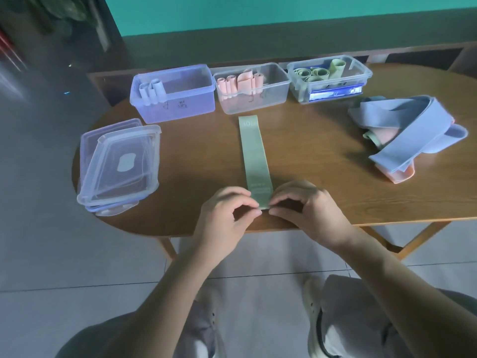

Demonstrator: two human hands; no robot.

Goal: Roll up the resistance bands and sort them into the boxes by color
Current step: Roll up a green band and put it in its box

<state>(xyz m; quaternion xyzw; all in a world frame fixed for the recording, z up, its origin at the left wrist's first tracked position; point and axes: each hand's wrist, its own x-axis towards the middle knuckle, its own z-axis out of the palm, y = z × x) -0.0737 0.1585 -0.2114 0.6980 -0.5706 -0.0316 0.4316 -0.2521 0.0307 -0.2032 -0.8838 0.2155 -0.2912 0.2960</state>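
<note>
Green band (254, 156): flat, lengthwise mid-table, near end at front edge.
Left hand (227, 210): fingertips pinching band's near end.
Right hand (304, 205): likewise pinching it.
Boxes (251, 87): back edge.

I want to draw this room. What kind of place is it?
Probably a room in a home or small studio. A person sits at a wooden oval table on a pale tiled floor, with a teal wall behind. Plastic boxes hold rolled bands.

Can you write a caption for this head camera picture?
Both hands pinch a flat green band, starting to roll it.
</note>
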